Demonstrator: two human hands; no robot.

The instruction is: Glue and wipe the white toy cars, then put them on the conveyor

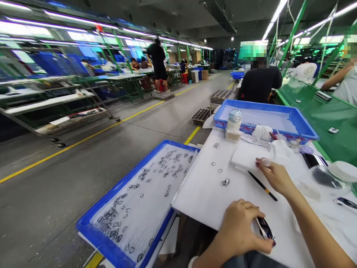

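Note:
At the front edge of the white work surface (200, 186), my left hand (237, 229) curls around a small black-and-white oval device (265, 229). Its thumb and fingers grip the device at both ends. My right hand (276, 176) reaches farther in, its fingers closed on a small clear round piece (266, 162) above a folded white cloth (245, 154). Just left of that hand lies a thin black pen-like tool (262, 185) with a yellow band. Several thin dark rings (225, 182) rest on the white surface left of both hands.
A blue tray (122, 190) with many dark rings stands at the left. Behind the work surface is another blue tray (264, 106). A jar of cotton swabs (233, 124), a phone (315, 160) and a clear lidded jar (334, 175) surround the work area. A green conveyor (315, 100) runs at right.

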